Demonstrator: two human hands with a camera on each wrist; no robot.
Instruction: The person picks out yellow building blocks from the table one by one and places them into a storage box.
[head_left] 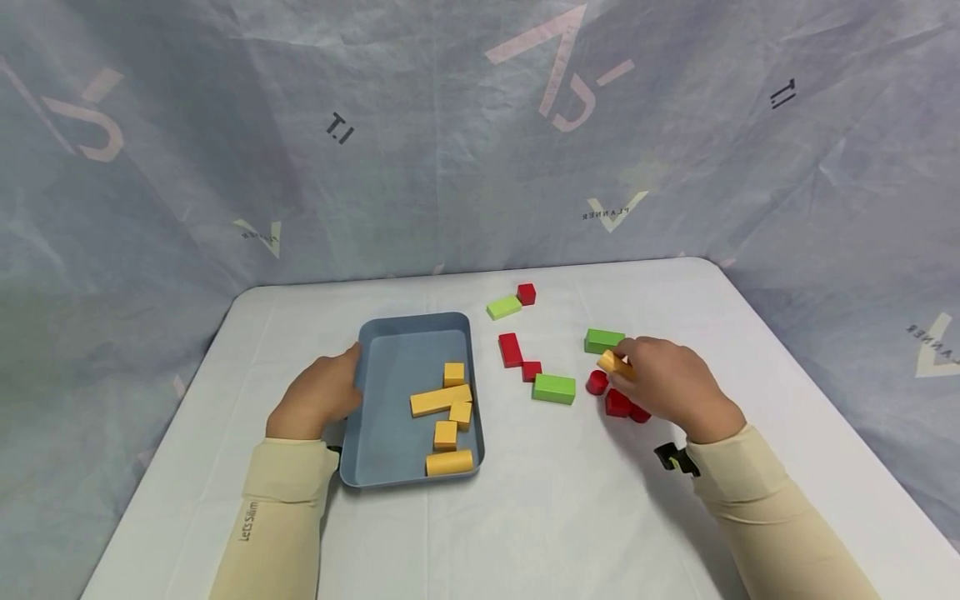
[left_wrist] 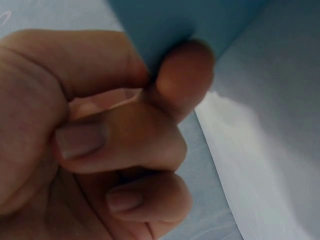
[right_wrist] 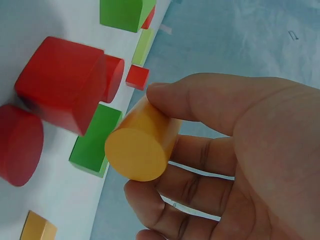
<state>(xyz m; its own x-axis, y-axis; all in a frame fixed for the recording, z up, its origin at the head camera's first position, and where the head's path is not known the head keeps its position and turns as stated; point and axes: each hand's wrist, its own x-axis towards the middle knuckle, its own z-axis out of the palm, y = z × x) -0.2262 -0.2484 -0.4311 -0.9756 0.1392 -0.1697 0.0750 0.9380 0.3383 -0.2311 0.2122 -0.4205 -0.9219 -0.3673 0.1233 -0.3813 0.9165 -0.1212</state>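
My left hand (head_left: pixel 318 396) is at the left wall of a grey-blue tray (head_left: pixel 367 333). In the left wrist view, thumb and index finger pinch the tray's wall (left_wrist: pixel 165 30), and the other fingers are curled. Several yellow blocks lie along the tray's right side, among them a long bar (head_left: pixel 438 401) and a cylinder (head_left: pixel 449 462). Over the right part of the table, my right hand (head_left: pixel 671 383) holds another yellow cylinder (right_wrist: pixel 137 152) between thumb and fingers. Red blocks (head_left: pixel 617 403) lie just beneath this hand, partly covered by it.
Green blocks (head_left: pixel 554 388) and red blocks (head_left: pixel 510 350) lie between the tray and my right hand. A light green block (head_left: pixel 504 307) and a red cube (head_left: pixel 527 294) are farther back. One yellow block (right_wrist: pixel 37 227) shows low in the right wrist view. Grey printed cloth (head_left: pixel 450 167) hangs behind the white table.
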